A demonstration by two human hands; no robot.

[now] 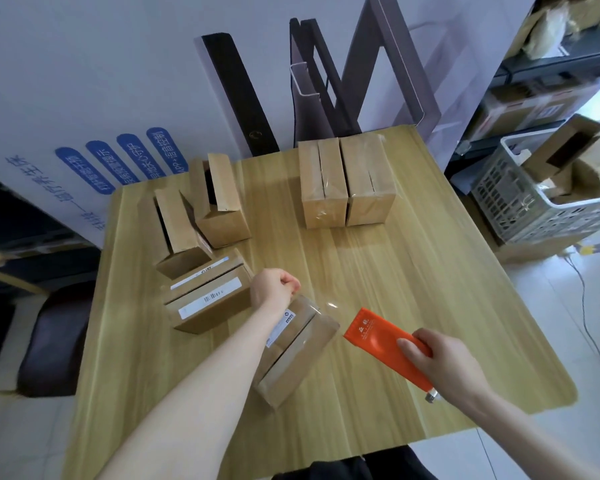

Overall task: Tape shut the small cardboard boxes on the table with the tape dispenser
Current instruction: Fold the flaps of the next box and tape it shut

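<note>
Head, basket holding boxes, right hand gripping dispenser

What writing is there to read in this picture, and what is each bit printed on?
"APP+语音控制": white, on the rightmost blue pill of the wall poster, tilted; it seems to read so.
Wall poster's other three blue pills and the blue line of characters beside them: Chinese, too blurred to read.
Orange tape dispenser: white logo, too small.
Box labels: barcodes and print, too small.
</note>
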